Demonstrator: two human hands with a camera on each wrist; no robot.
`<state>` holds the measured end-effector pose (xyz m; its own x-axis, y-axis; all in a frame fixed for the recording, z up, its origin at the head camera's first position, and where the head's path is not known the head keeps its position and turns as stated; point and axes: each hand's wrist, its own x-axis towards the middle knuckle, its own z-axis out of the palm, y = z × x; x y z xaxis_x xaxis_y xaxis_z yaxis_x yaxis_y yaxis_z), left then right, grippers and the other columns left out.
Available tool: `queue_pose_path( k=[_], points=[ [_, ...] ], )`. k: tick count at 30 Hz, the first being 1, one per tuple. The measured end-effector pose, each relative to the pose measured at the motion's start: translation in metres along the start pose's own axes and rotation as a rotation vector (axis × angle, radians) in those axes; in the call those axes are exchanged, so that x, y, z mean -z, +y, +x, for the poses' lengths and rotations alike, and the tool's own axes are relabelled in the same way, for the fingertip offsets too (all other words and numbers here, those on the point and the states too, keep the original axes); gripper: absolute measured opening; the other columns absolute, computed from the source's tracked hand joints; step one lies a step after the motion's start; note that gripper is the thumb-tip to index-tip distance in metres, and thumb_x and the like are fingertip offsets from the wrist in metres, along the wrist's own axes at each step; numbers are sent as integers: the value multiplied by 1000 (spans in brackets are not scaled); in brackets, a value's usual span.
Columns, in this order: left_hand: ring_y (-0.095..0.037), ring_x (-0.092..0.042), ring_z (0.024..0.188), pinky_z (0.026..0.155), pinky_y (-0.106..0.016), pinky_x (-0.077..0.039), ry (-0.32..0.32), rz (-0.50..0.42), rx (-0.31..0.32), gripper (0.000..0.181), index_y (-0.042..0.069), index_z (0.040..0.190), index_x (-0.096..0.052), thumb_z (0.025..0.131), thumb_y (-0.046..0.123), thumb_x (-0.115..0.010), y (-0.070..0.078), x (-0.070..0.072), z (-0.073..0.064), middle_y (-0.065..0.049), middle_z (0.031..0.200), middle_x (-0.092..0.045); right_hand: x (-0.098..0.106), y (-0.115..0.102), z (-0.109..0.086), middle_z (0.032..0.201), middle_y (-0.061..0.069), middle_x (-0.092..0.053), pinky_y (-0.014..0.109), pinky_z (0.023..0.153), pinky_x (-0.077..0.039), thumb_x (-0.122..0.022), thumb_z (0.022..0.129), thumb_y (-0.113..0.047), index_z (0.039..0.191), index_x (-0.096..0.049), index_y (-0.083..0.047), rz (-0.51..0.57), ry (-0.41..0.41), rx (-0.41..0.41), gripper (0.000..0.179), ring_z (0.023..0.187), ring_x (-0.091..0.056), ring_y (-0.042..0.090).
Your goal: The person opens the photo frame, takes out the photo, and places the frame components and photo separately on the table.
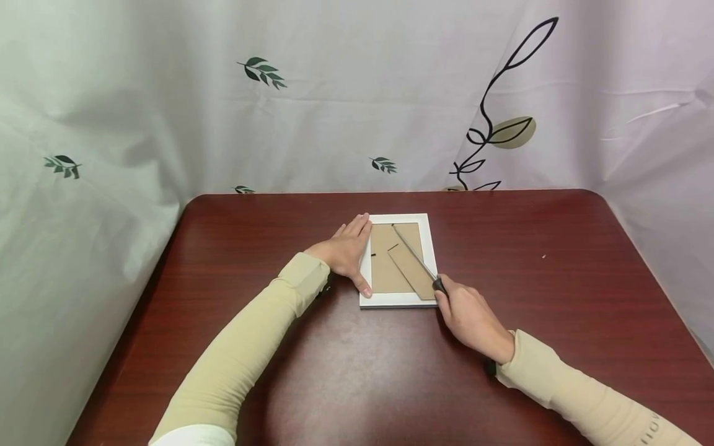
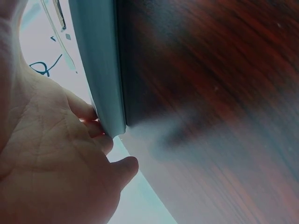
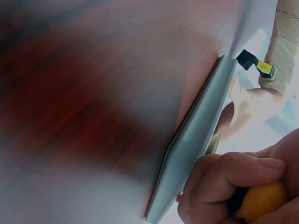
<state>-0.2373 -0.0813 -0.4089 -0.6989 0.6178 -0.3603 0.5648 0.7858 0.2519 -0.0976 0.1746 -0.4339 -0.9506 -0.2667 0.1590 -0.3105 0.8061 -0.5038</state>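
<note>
A white picture frame [image 1: 426, 238] lies face down on the table, showing its brown backing board [image 1: 383, 272] and a slanted stand leg [image 1: 411, 272]. Along its left border my left hand [image 1: 347, 251] presses with fingers extended, the thumb near the lower left corner. My right hand [image 1: 471, 313] grips a screwdriver [image 1: 419, 260] by its handle at the lower right corner. The shaft crosses the backing diagonally, its tip right at a small dark tab on the board's top edge. In the right wrist view, the handle's yellow end [image 3: 264, 203] shows between curled fingers.
The dark red wooden table [image 1: 357, 378] extends around the frame. Behind it hangs a pale curtain [image 1: 346, 124] with leaf prints. A tiny pale speck [image 1: 543, 256] lies to the right on the tabletop.
</note>
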Motion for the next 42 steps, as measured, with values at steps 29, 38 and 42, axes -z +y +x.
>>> queue_pose_path(
  k=[29, 38, 42],
  points=[
    [-39, 8, 152, 123, -45, -4, 6, 9, -21, 160, -12, 155, 2, 51, 66, -92, 0, 3, 1, -29, 163, 10, -2, -3, 2, 68, 0, -42, 44, 60, -47, -55, 100, -7, 92, -53, -5, -28, 9, -12, 8, 68, -51, 22],
    [-40, 8, 152, 123, -43, -3, 1, 6, -33, 158, -13, 155, 1, 53, 65, -91, 1, 2, 0, -30, 163, 9, -3, -3, 0, 68, -1, -40, 40, 59, -46, -55, 101, -7, 91, -52, -7, -16, 6, -19, 10, 67, -49, 21],
    [-40, 8, 152, 123, -42, -2, -3, 14, -35, 158, -13, 154, 1, 54, 65, -91, 2, 2, -1, -31, 163, 9, -3, -3, 0, 68, -1, -41, 40, 60, -46, -55, 101, -7, 93, -53, -6, -17, 2, -23, 8, 68, -49, 20]
  ],
)
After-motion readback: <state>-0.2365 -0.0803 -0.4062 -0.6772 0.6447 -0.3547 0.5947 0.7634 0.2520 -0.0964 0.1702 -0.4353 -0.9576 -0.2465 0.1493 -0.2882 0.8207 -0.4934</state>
